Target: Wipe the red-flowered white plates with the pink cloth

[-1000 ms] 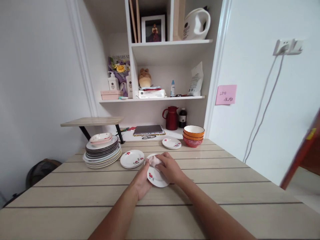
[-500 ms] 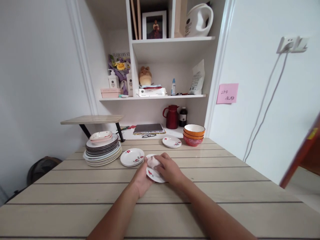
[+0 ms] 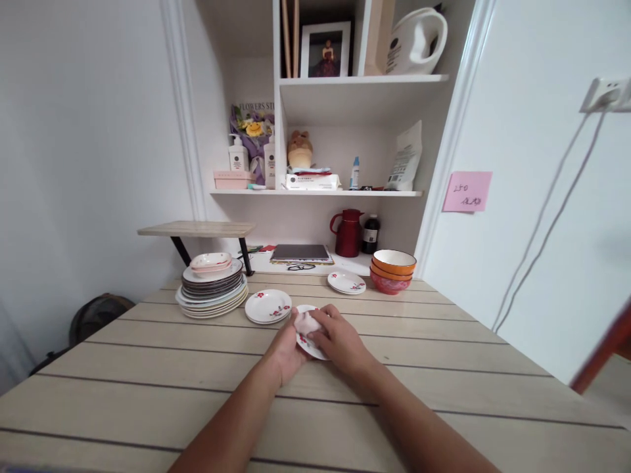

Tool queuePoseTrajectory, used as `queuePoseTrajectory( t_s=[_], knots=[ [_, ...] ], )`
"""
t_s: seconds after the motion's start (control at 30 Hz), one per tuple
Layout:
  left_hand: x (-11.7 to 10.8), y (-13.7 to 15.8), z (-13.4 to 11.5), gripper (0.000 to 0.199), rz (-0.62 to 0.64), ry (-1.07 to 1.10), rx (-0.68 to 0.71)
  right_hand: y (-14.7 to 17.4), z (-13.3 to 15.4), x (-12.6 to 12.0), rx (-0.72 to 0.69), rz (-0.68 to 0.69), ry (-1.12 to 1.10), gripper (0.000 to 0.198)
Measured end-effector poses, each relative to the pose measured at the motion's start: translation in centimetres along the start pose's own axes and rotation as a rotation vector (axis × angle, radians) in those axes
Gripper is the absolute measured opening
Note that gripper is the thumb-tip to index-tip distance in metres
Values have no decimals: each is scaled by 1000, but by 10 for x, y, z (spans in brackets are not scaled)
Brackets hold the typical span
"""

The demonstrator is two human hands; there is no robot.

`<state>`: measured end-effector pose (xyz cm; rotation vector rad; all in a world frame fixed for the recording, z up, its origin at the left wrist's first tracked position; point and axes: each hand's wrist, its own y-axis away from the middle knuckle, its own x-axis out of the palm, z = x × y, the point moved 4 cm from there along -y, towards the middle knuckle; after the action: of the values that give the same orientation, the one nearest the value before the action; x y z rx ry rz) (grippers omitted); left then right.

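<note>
A small white plate (image 3: 311,348) with red flowers is held tilted above the table by my left hand (image 3: 286,351), which grips its left rim. Closed over a crumpled pale pink cloth (image 3: 306,323), my right hand (image 3: 342,338) presses it against the plate's face. Part of the plate is hidden under the cloth and my right fingers. Just left of my hands lie flowered plates (image 3: 268,306) of the same pattern, stacked low. Behind my hands, more small flowered plates (image 3: 346,282) rest on the table.
A tall stack of plates (image 3: 213,295) topped by pink-rimmed dishes stands at the left, beside a small raised shelf (image 3: 197,228). Stacked orange and red bowls (image 3: 393,270) stand at the back right. Behind are a red jug (image 3: 348,233), a dark bottle (image 3: 371,234), a laptop (image 3: 302,253) and glasses (image 3: 301,267).
The camera view has turned a little, so the whole scene sits further right. My hands keep hold of the plate and the cloth, with only a slight shift.
</note>
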<state>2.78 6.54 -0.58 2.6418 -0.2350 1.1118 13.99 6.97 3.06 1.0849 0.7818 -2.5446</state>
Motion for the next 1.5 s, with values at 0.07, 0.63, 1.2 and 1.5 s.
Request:
queuePoseTrajectory(
  t_s=[0.07, 0.63, 1.2, 1.5],
  knots=[
    [0, -1, 0, 53, -59, -34, 12, -6, -13, -3, 131, -26, 82, 26],
    [-3, -5, 3, 51, -25, -3, 8, -8, -18, -4, 58, 14, 64, 30],
    [1, -2, 2, 51, -49, -34, 2, -10, -28, -8, 126, 25, 174, 28],
    [1, 0, 2, 53, 3, -45, -10, 7, 1, -15, -107, 175, 60, 29]
  ],
)
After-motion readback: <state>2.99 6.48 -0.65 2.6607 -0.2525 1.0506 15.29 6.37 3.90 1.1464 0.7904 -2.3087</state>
